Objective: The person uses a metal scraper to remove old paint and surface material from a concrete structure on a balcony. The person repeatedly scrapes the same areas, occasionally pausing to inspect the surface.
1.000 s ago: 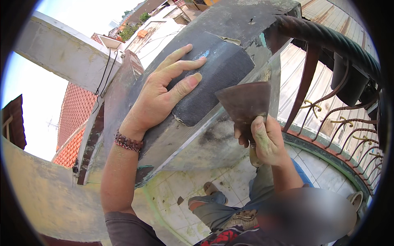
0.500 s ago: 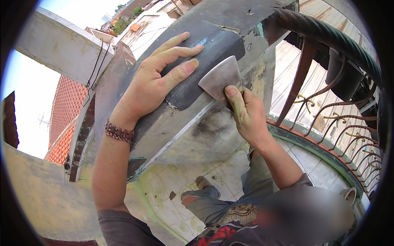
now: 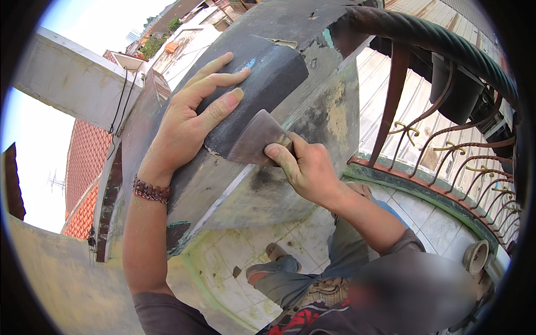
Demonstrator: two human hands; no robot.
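Note:
My left hand (image 3: 187,120) lies with fingers spread on a dark grey, sheet-like patch (image 3: 279,75) that bends over the rounded edge of a grey wall ledge (image 3: 220,176). The patch has a ragged, lifted strip at its far end and a small blue mark near my fingertips. In my right hand (image 3: 310,167) is a flat, flared metal scraper (image 3: 254,137), thumb pressed on its near face. The blade rests against the patch's near lower corner, just right of my left hand. Its handle end is hidden by my fingers.
A twisted metal handrail (image 3: 435,44) and curled iron railing (image 3: 446,148) stand on the right. Below are pale floor tiles (image 3: 223,251) with dark crumbs, and my legs. A concrete beam (image 3: 72,78) with black wires is at left; beyond lie tiled roofs (image 3: 89,162).
My right hand has moved the scraper left and nearer along the patch's lower edge. My left hand stays spread on the patch; the whole view has shifted slightly.

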